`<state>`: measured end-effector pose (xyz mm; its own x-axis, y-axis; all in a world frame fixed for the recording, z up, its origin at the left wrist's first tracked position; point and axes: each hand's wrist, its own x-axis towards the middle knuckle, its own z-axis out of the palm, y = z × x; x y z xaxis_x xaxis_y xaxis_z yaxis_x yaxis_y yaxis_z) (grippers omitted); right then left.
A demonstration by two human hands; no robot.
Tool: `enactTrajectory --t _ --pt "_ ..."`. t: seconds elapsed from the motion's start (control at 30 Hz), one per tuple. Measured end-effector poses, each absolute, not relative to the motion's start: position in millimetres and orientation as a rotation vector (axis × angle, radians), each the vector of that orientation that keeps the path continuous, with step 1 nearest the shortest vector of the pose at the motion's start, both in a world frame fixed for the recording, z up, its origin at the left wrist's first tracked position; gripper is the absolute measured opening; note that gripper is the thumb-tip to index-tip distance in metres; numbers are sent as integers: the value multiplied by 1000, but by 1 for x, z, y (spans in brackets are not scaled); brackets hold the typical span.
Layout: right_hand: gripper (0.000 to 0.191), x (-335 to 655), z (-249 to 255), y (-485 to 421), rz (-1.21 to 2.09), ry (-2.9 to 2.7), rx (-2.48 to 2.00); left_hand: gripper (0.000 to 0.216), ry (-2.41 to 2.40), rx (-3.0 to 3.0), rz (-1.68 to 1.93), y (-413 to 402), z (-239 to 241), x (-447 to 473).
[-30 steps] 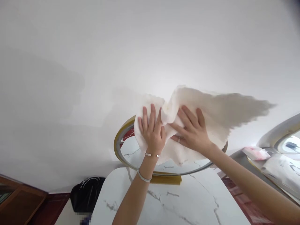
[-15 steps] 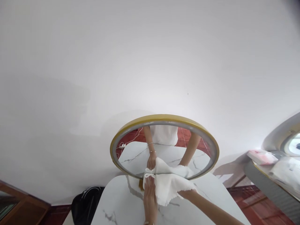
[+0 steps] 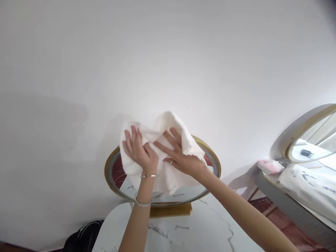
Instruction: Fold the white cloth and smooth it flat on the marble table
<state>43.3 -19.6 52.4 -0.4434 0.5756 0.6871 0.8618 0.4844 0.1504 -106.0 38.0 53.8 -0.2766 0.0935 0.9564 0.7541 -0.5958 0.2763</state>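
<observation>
a white cloth (image 3: 163,176) is draped over the middle of an oval mirror (image 3: 120,170), its upper edge reaching past the gold frame (image 3: 111,154). it is pressed by the left hand (image 3: 141,152), opened flat, and by the right hand (image 3: 187,160), fingers splayed; neither is clenched. work appears midway: both mirror ends are left uncovered, and how much has been gone over cannot be told. below, a marble-patterned table (image 3: 207,229) is flanked by a black bag (image 3: 83,238).
</observation>
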Motion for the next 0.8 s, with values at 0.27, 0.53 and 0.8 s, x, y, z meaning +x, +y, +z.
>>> enactTrajectory --t 0.27,0.53,0.8 --pt "48 134 -102 -37 -838 -1457 -1396 59 -632 -2325 -447 -9 48 -11" --pt "35 66 -312 -88 -181 -1354 -1821 52 -241 -3189 -526 -27 -93 -34" --pt "50 14 -347 -125 412 -1772 -1663 64 -874 -3026 -428 -30 -215 -186"
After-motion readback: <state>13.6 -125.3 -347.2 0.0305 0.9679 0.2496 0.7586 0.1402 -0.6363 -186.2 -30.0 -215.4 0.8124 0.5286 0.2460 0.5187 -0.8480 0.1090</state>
